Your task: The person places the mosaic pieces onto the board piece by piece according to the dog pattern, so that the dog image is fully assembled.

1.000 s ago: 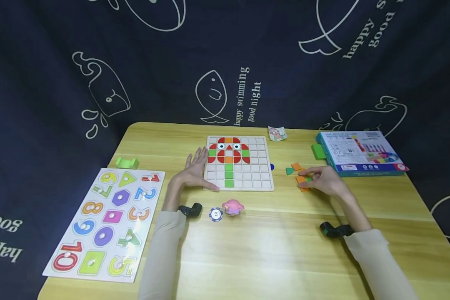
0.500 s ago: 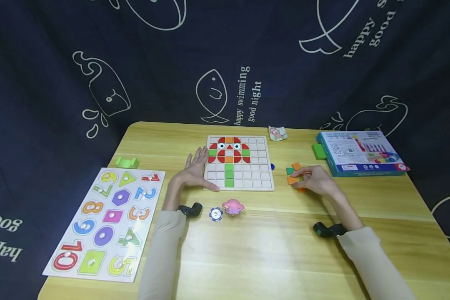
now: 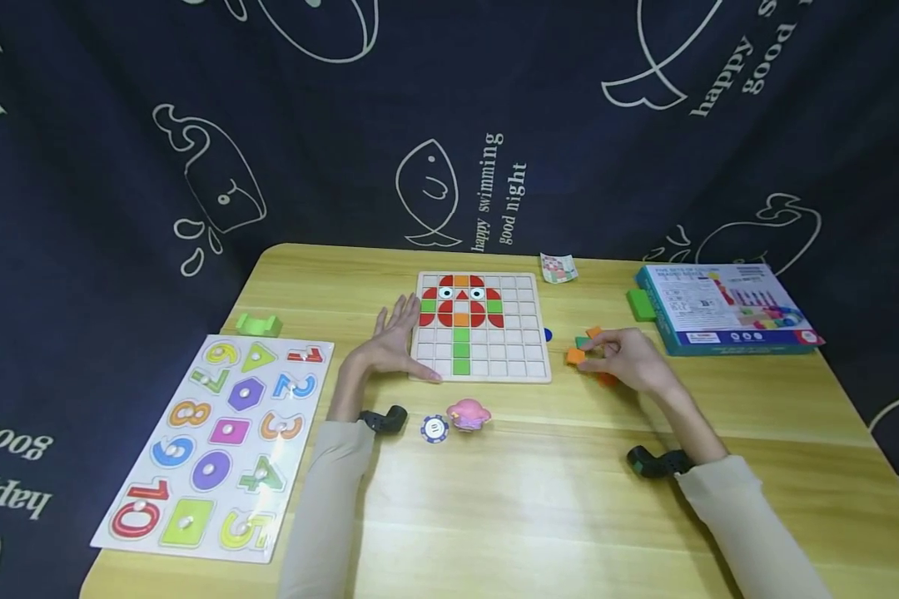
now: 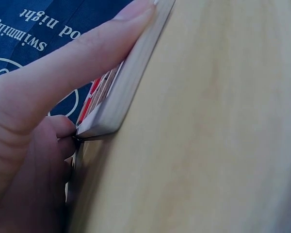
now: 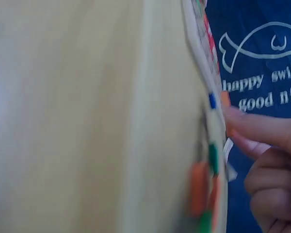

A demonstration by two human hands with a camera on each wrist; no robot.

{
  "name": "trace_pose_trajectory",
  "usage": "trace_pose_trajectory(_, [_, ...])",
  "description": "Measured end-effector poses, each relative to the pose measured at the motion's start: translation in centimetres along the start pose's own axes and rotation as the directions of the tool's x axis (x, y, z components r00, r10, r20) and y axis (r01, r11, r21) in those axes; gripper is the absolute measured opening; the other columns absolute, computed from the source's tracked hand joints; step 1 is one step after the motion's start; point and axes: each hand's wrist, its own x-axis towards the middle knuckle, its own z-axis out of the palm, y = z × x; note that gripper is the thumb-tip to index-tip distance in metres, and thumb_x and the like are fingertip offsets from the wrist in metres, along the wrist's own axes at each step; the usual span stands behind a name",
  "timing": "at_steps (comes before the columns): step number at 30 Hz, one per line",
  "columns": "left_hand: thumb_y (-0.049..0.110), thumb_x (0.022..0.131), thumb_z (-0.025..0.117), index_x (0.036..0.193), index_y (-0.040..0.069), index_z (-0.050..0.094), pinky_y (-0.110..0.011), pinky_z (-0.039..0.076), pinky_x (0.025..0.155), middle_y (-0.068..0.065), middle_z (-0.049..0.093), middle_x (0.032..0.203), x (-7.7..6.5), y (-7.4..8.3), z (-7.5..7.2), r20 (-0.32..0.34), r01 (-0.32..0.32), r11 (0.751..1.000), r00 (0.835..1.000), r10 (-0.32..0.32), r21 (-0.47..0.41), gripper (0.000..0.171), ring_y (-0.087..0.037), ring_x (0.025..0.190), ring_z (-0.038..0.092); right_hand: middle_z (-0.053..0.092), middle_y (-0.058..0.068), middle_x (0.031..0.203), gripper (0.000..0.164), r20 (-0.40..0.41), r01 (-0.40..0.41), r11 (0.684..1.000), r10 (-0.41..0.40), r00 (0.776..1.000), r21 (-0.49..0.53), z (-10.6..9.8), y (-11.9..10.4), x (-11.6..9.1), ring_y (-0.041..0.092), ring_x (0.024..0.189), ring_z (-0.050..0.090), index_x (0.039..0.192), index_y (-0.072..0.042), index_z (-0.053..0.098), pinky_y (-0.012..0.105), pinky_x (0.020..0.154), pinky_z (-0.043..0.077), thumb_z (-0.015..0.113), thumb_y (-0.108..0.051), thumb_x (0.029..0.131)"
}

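My left hand point(image 3: 385, 349) rests at the left edge of a white grid board point(image 3: 511, 351), fingers spread and straight. Its thumb lies along the board's front left corner, and in the left wrist view the thumb touches the board's rim point(image 4: 128, 87). Red, orange and green tiles form a picture on the board's left part. To the right of the board, my right hand point(image 3: 633, 359) pinches an orange square tile point(image 3: 575, 357) between thumb and fingertips; in the right wrist view this tile point(image 5: 226, 99) is raised above the table. A teal tile point(image 3: 583, 342) and an orange tile point(image 3: 594, 332) lie behind it.
A blue piece point(image 3: 548, 334) lies by the board's right edge. A picture card point(image 3: 558, 268) is behind. A boxed toy point(image 3: 727, 308) and green block point(image 3: 641, 305) stand right. A number puzzle point(image 3: 221, 433) lies left; a pink toy point(image 3: 468, 414) and poker chip point(image 3: 434, 428) lie in front.
My right hand has moved left from the loose tiles, carrying the orange tile toward the board. My left hand has stayed at the board.
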Motion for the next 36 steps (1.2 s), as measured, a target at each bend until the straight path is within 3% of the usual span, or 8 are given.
trace_pose_trajectory(7, [0.066,0.055,0.083,0.155,0.008,-0.005,-0.051,-0.014,0.121,-0.008,-0.014,0.163,0.0,0.0,0.0,-0.003,0.001,1.000,1.000,-0.001,0.001,0.145,-0.023,0.151,-0.019,0.031,-0.003,0.054,0.025,0.004,0.111,0.992,-0.111,0.994,0.066,2.1,-5.5,2.1,0.012,0.048,0.026,0.101,-0.013,0.074,0.024,0.046,0.024,0.080,-0.024,0.079])
trace_pose_trajectory(13, [0.067,0.056,0.082,0.155,0.009,-0.005,-0.051,-0.015,0.121,-0.008,-0.015,0.163,0.2,0.1,0.2,0.015,-0.006,1.000,1.000,0.005,0.008,0.144,-0.023,0.150,-0.020,0.036,-0.005,0.053,0.023,0.004,0.093,0.986,-0.095,0.996,0.135,5.9,-8.8,5.2,0.013,0.048,0.027,0.094,-0.010,0.077,0.023,0.046,0.021,0.084,-0.021,0.074])
trace_pose_trajectory(22, [0.067,0.056,0.082,0.155,0.009,-0.005,-0.050,-0.015,0.121,-0.007,-0.015,0.163,0.3,0.6,0.6,0.023,-0.003,1.000,1.000,0.003,0.013,0.144,-0.022,0.150,-0.019,0.055,-0.002,0.073,0.024,0.007,0.065,0.968,-0.068,0.998,0.244,7.5,-8.9,6.8,0.011,0.051,0.028,0.094,-0.012,0.078,0.023,0.049,0.022,0.085,-0.015,0.072])
trace_pose_trajectory(27, [0.064,0.056,0.083,0.155,0.008,-0.004,-0.051,-0.014,0.121,-0.008,-0.014,0.163,0.2,0.5,0.3,0.011,0.000,1.000,1.000,0.000,0.009,0.143,-0.025,0.151,-0.018,0.051,-0.006,0.061,0.026,0.039,0.070,0.940,-0.088,0.995,0.335,7.7,-8.7,7.3,0.008,0.047,0.026,0.095,-0.010,0.078,0.020,0.045,0.020,0.085,-0.013,0.071])
trace_pose_trajectory(31, [0.062,0.056,0.084,0.155,0.007,-0.003,-0.053,-0.014,0.121,-0.010,-0.013,0.163,0.1,0.4,0.1,0.005,-0.003,1.000,1.000,0.003,-0.002,0.143,-0.026,0.151,-0.018,0.036,-0.008,0.049,0.031,0.083,0.092,0.919,-0.133,0.988,0.384,7.6,-8.6,7.5,0.008,0.046,0.024,0.100,-0.008,0.077,0.020,0.045,0.020,0.085,-0.010,0.071])
trace_pose_trajectory(36, [0.064,0.056,0.084,0.155,0.008,-0.003,-0.052,-0.014,0.121,-0.009,-0.014,0.163,-0.1,0.1,-0.1,0.003,-0.001,1.000,1.000,0.001,-0.001,0.143,-0.026,0.151,-0.018,0.029,-0.008,0.050,0.038,0.060,0.097,0.923,-0.129,0.990,0.373,5.5,-7.7,6.5,0.009,0.047,0.024,0.113,-0.011,0.073,0.023,0.045,0.020,0.081,-0.015,0.077])
